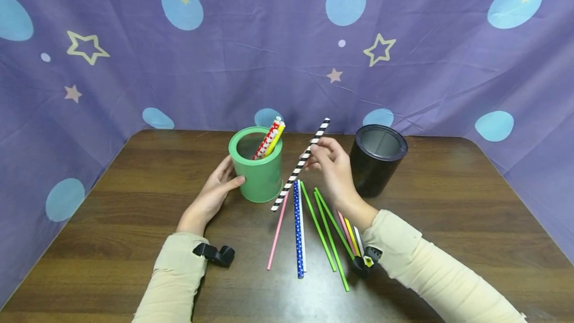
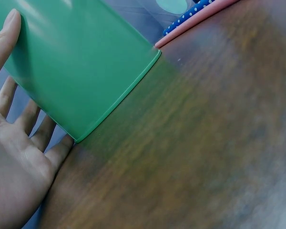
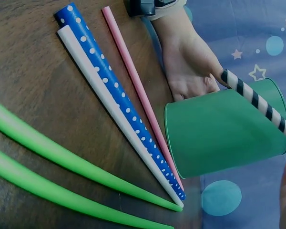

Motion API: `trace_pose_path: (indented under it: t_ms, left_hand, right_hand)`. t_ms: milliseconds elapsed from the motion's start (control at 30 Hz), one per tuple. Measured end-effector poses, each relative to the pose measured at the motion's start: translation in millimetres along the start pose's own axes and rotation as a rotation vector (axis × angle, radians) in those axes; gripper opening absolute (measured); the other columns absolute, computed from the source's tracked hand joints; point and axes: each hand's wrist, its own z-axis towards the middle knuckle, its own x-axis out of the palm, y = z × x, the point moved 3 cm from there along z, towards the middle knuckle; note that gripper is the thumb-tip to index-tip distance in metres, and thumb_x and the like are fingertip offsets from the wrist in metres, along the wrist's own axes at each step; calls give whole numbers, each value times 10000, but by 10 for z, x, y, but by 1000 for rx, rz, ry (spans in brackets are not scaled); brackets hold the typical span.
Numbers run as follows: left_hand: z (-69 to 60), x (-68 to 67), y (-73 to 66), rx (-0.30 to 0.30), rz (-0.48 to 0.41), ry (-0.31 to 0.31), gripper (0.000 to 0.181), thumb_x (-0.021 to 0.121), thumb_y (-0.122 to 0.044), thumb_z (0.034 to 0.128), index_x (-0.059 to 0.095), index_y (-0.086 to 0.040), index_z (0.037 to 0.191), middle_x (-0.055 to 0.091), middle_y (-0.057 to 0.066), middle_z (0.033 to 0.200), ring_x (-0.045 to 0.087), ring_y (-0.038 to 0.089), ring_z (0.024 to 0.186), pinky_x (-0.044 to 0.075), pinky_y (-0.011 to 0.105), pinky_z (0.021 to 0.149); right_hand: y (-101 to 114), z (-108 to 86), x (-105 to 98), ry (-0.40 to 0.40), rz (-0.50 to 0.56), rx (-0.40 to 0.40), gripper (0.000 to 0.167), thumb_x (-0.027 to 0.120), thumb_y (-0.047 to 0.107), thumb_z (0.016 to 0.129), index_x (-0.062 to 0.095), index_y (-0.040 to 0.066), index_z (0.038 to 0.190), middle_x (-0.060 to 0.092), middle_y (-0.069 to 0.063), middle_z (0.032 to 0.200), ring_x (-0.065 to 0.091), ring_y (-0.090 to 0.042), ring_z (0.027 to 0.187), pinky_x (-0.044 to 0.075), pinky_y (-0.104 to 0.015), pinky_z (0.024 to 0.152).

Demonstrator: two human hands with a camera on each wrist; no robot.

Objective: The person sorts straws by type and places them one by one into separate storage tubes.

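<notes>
Black-and-white, the straw (image 1: 298, 169) pinched in the right hand (image 1: 333, 166) could swing and bump the green can (image 1: 261, 181) gripped by the left hand (image 1: 214, 191), because its long lower end hangs free between the two hands.

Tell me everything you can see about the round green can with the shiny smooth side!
The round green can looks like painted metal, with a raised green rim, an open top and a darker grey inside. It stands upright on the brown wood-look table. A bare left hand holds its side, thumb in front. Inside, a red-and-white patterned paper-like straw and a yellow patterned one lean against the rim, sticking out. Its bottom inside is hidden.
</notes>
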Motion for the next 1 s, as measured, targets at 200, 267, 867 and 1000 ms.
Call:
trace_pose_path:
  t_ms: [200, 267, 867, 1000]
  left_hand:
    - [0, 4, -6, -1, 4, 1, 780, 616, -35, 947, 162, -58, 1581, 159, 126, 1630, 102, 237, 1494, 71, 487, 1192]
    - [0, 4, -5, -1, 3, 1, 780, 616, -34, 946, 163, -57, 1581, 160, 126, 1629, 103, 235, 1494, 73, 486, 1193]
    - [-10, 0, -18, -8, 2, 1, 806, 630, -63, 948, 136, -55, 1584, 131, 138, 1635, 77, 248, 1500, 58, 491, 1194]
    - [-5, 3, -12, -5, 2, 3, 804, 626, -55, 946, 138, -56, 1584, 133, 137, 1635, 79, 249, 1499, 59, 490, 1194]
  right_hand:
    - [92, -9, -18, -41, 50, -150, 61, 484, -39, 960, 512, 4, 994, 665, -10, 781, 629, -108, 650, 545, -249, 618]
    - [127, -12, -17, -50, 71, -193, 78, 479, -43, 958, 507, 15, 1002, 669, -18, 797, 634, -114, 660, 545, -255, 625]
    - [352, 12, 54, -40, 151, -390, 136, 467, -34, 985, 442, 88, 1040, 699, -94, 931, 692, -187, 789, 569, -325, 719]
    - [328, 2, 82, -4, 119, -380, 181, 495, -65, 968, 485, 100, 1041, 704, -69, 948, 686, -184, 817, 559, -317, 731]
